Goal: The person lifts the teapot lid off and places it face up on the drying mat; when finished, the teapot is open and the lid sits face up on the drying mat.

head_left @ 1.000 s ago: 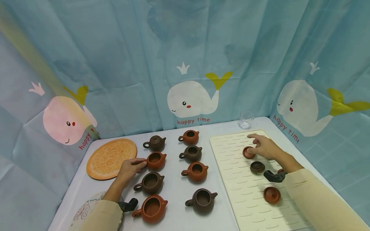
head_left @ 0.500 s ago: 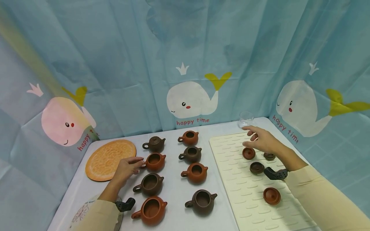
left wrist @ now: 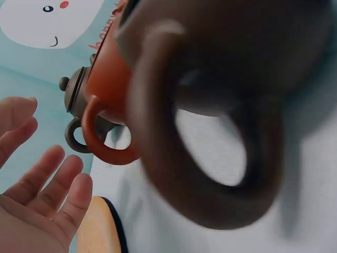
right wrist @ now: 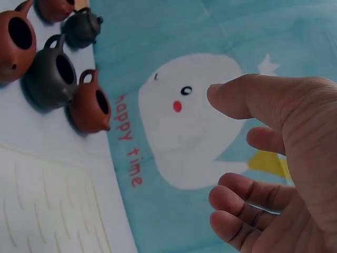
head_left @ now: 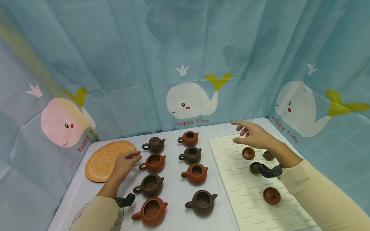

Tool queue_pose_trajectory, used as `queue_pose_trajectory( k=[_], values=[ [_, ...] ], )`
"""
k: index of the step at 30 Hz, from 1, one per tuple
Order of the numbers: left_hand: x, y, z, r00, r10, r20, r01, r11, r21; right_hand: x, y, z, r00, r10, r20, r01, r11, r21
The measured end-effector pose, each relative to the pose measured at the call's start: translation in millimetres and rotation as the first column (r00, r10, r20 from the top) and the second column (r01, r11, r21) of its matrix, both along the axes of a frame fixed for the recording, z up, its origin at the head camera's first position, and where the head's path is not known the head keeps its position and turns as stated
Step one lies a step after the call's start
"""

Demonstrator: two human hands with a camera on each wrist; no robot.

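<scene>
My left hand hovers just left of an orange-brown teapot without a lid, its fingers apart from the handle. In the left wrist view the left hand has loosely spread fingers with nothing in them; a dark brown teapot's handle fills the foreground. My right hand is raised over the far part of a cream mat, holding nothing, thumb and forefinger apart. Below it lie a reddish lid and dark lids. Another reddish lid lies nearer on the mat.
Two columns of teapots stand mid-table, among them a small reddish teapot and a dark teapot. One dark teapot at the back left wears its lid. An orange round mat lies left. A clear glass is partly hidden at the back.
My left hand has drawn back left from the orange-brown teapot's handle, which it was touching. My right hand has risen away from the lids and moved left and back.
</scene>
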State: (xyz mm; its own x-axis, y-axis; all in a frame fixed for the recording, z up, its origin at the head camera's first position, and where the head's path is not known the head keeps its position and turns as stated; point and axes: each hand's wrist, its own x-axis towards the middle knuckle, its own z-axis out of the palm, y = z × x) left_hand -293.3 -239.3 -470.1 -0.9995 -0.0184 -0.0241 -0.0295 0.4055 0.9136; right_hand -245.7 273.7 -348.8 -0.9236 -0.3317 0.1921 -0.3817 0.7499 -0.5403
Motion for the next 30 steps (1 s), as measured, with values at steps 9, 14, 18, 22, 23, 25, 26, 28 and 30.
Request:
queue_pose_trajectory(
  k=[9,14,18,22,23,25,26,28,30],
  values=[
    [-10.7,6.7,13.4,0.999,0.024,-0.02,-0.025,1.0,-0.015,-6.6,-25.9,20.6,0.998,0.042,0.037,-0.04,0.999,-0.033],
    [-17.3,9.7,17.4,0.998,0.011,-0.054,-0.014,0.999,-0.046,-13.4,-43.7,25.2,0.993,0.12,0.001,-0.12,0.991,-0.053],
    [-22.2,10.8,19.4,0.998,-0.002,-0.055,0.001,1.0,-0.014,-18.8,-58.0,28.8,0.99,0.144,-0.015,-0.144,0.988,-0.057],
    [-26.3,10.6,23.4,0.999,-0.005,-0.04,0.005,1.0,0.015,-27.5,-74.2,33.8,0.988,0.157,-0.005,-0.157,0.986,-0.061],
    [-27.7,10.7,24.6,0.999,-0.006,-0.041,0.006,1.0,0.017,-30.1,-78.6,35.5,0.987,0.163,-0.005,-0.163,0.985,-0.063],
    [-30.0,11.1,27.2,0.999,0.0,-0.034,0.001,1.0,0.014,-35.7,-87.1,38.1,0.985,0.171,0.006,-0.17,0.983,-0.067],
    [-31.4,11.5,27.9,0.999,0.002,-0.033,-0.001,1.0,0.01,-38.7,-91.4,39.1,0.985,0.173,0.01,-0.172,0.983,-0.068],
    [-34.1,12.5,28.8,1.0,0.002,-0.027,-0.002,1.0,0.007,-44.7,-99.3,39.7,0.985,0.174,0.022,-0.172,0.982,-0.073],
    [-36.4,13.7,29.2,1.0,0.005,-0.019,-0.005,1.0,0.002,-50.7,-106.4,38.6,0.984,0.177,0.031,-0.175,0.982,-0.072]
  ],
)
